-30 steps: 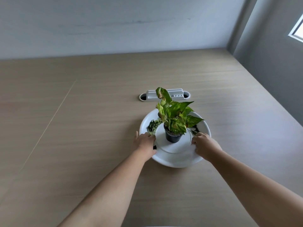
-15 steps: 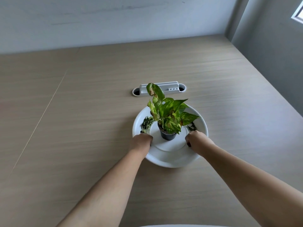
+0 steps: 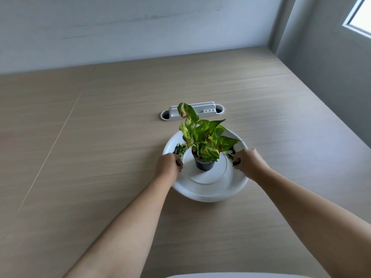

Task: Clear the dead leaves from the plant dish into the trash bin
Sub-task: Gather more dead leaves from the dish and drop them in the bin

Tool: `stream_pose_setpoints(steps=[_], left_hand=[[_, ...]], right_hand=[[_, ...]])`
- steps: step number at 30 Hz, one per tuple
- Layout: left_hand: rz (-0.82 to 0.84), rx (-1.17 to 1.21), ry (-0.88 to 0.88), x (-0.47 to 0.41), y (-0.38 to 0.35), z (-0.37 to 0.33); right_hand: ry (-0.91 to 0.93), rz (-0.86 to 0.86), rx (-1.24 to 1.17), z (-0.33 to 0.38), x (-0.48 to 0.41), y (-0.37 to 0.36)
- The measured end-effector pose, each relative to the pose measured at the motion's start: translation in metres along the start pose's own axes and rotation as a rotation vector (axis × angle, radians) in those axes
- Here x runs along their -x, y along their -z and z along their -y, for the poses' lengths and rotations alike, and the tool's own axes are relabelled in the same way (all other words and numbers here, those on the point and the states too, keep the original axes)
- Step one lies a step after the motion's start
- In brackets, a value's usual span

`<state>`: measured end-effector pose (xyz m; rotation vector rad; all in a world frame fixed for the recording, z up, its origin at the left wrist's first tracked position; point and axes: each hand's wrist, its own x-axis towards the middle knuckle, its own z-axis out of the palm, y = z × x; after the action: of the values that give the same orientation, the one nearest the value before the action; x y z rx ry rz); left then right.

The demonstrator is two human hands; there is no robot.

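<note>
A white round dish (image 3: 208, 189) sits on the wooden table, with a small green plant (image 3: 202, 137) in a black pot (image 3: 203, 166) at its middle. Dead leaves (image 3: 179, 149) lie in a small pile on the dish's left side, and a few darker scraps (image 3: 230, 154) lie on the right. My left hand (image 3: 169, 165) is curled shut at the near end of the left pile. My right hand (image 3: 248, 163) is closed with dark leaf bits showing at its fingertips. No trash bin is clearly in view.
A white cable outlet (image 3: 209, 111) is set into the table (image 3: 100, 157) just behind the plant. Walls close off the table at the back and right. A white curved edge (image 3: 220, 275) shows at the bottom of the view.
Both hands went from resting with fingers apart on the dish's sides to closed fists on the leaf scraps. The dish and pot stayed put.
</note>
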<state>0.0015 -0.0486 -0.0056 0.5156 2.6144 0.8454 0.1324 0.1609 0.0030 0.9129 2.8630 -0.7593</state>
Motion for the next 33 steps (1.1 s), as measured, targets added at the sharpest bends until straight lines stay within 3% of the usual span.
stream_pose_setpoints(steps=[8, 13, 20, 25, 33], left_hand=[[-0.022, -0.015, -0.032, 0.051, -0.026, -0.045], [0.09, -0.014, -0.195, 0.108, -0.107, -0.143], [0.368, -0.029, -0.544, 0.212, -0.263, -0.321], [0.599, -0.159, -0.821, 0.296, -0.369, -0.407], [0.936, -0.464, -1.008, 0.361, -0.514, -0.422]], right_hand=[[-0.002, -0.032, -0.054, -0.053, 0.047, 0.028], [-0.15, -0.065, -0.05, -0.156, 0.123, 0.083], [-0.505, -0.231, -0.057, -0.359, 0.294, 0.159], [-0.85, -0.413, -0.239, -0.452, 0.41, 0.168], [-1.184, -0.343, -0.401, -0.523, 0.491, 0.083]])
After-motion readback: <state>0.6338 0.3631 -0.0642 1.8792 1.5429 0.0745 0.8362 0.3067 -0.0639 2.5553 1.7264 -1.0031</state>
